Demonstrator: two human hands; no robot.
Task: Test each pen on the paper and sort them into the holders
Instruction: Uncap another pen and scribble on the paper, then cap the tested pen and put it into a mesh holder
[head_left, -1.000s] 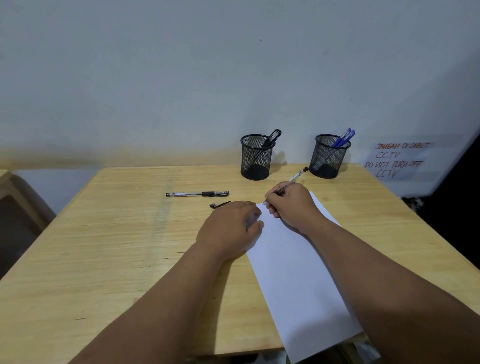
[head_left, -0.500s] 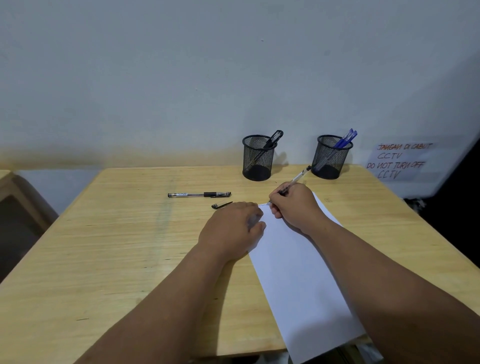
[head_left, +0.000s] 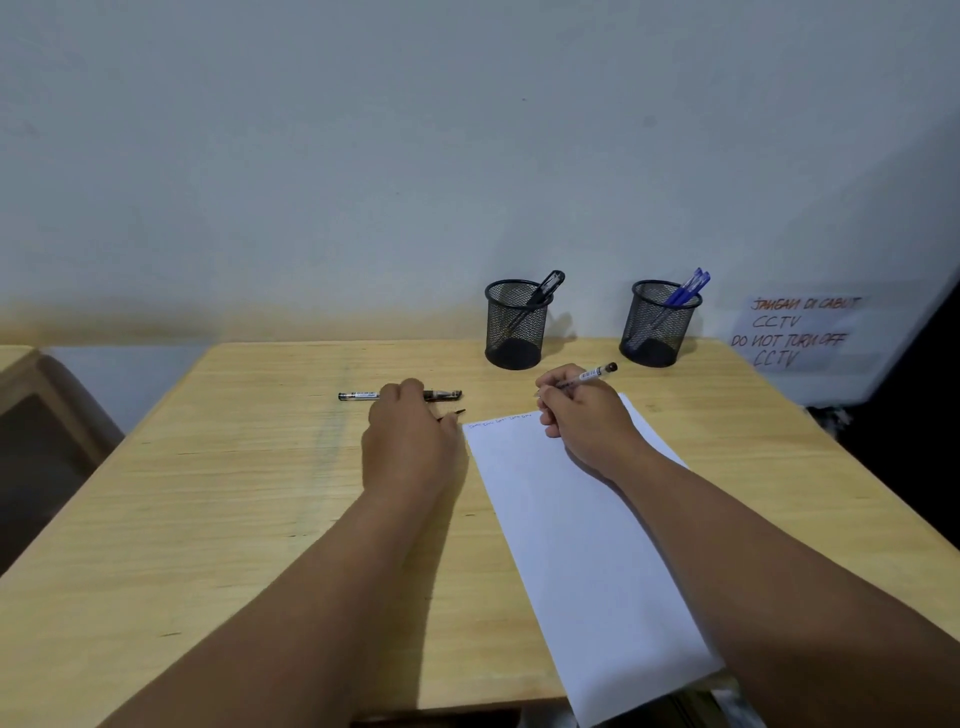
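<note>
My right hand (head_left: 582, 415) grips a clear pen (head_left: 589, 374) with a dark end, its tip near the top edge of the white paper (head_left: 582, 545). Faint scribbles (head_left: 498, 420) run along that edge. My left hand (head_left: 410, 441) lies on the table left of the paper, its fingers over a small black cap (head_left: 456, 413) and the middle of a black-capped pen (head_left: 358, 396). I cannot tell whether it grips either. The left mesh holder (head_left: 514, 325) has a black pen (head_left: 545, 286). The right mesh holder (head_left: 657, 325) has blue pens (head_left: 688, 286).
The wooden table (head_left: 234, 519) stands against a pale wall. The paper overhangs the table's front edge at the lower right. A handwritten CCTV notice (head_left: 795, 332) hangs on the wall at the right. Another piece of wooden furniture (head_left: 31, 415) stands at the left.
My left hand has slid left off the paper's corner onto the cap and the lying pen. My right hand, still holding the clear pen, has shifted slightly; the scribbles now show.
</note>
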